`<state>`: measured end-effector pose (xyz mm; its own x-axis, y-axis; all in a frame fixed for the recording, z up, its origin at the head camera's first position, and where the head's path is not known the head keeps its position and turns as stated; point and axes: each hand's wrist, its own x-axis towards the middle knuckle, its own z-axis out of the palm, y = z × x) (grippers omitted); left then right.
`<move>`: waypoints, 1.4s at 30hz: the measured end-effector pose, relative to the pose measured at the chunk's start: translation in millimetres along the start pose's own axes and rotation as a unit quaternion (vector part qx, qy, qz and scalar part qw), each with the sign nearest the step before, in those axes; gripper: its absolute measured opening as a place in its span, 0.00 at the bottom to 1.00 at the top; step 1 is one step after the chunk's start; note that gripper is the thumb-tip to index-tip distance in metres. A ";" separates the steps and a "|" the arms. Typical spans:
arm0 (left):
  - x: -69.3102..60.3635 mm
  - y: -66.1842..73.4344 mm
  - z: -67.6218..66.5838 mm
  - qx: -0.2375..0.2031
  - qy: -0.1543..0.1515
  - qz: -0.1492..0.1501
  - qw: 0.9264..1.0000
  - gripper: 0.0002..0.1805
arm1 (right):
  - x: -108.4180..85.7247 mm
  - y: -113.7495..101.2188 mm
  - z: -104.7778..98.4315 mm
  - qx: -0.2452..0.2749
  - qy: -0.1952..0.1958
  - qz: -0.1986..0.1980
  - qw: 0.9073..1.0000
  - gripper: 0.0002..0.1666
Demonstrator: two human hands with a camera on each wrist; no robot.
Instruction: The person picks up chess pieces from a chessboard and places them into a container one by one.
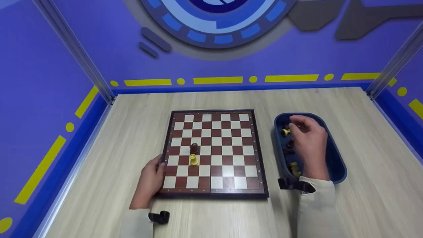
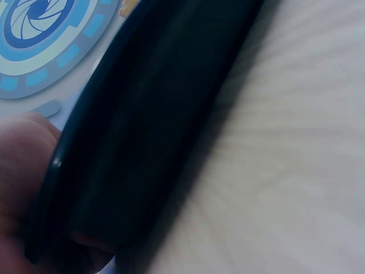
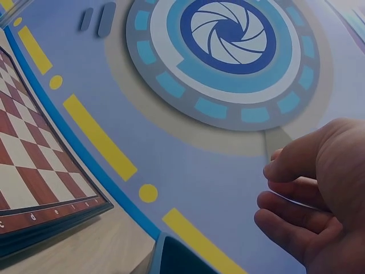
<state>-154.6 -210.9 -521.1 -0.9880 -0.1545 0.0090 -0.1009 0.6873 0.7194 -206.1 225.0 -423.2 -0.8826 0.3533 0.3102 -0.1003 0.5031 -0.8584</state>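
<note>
A brown-and-white chessboard [image 1: 228, 142] lies on the table, carrying a yellow rook [image 1: 193, 160] and a dark brown chess piece [image 1: 194, 148] directly behind it. My left hand [image 1: 152, 175] grips the board's left edge, thumb along the top; in the left wrist view the dark board side [image 2: 142, 114] fills the middle. Over the blue tray [image 1: 340, 165] at the right hovers my right hand [image 1: 310, 142]. Its fingers are loosely bent, the thumb near the index finger, and no piece shows between them in the right wrist view. The hand hides part of the tray.
Inside the tray lie a small yellow piece [image 1: 285, 132], dark pieces [image 1: 290, 143] and a dull yellow piece [image 1: 294, 168]. A strip of wooden table [image 1: 269, 145] separates board and tray. Blue panels [image 1: 224, 66] enclose the table at the back and sides.
</note>
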 end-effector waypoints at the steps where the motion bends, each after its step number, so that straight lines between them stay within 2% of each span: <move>1: -0.1 0.1 -0.2 0.001 -0.001 -0.002 1.000 0.23 | -0.1 -0.2 0.4 0.001 0.000 -0.001 1.000 0.11; 22: 0.4 -2.4 0.1 -0.001 0.000 0.010 1.000 0.22 | -7.3 -10.0 22.1 -0.007 -0.024 -0.060 0.998 0.10; 35: -1.5 -0.2 -0.2 0.001 -0.005 0.003 1.000 0.24 | -12.3 -15.5 34.5 -0.016 -0.067 -0.071 0.995 0.13; 42: -0.1 -0.6 0.8 -0.002 -0.003 0.004 1.000 0.24 | -16.5 -21.3 39.8 0.014 -0.099 -0.084 0.991 0.14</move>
<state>-154.5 -210.8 -522.1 -0.9894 -0.1449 0.0100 -0.0931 0.6854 0.7222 -207.7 177.1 -426.3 -0.9253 0.1030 0.3649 -0.2631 0.5186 -0.8135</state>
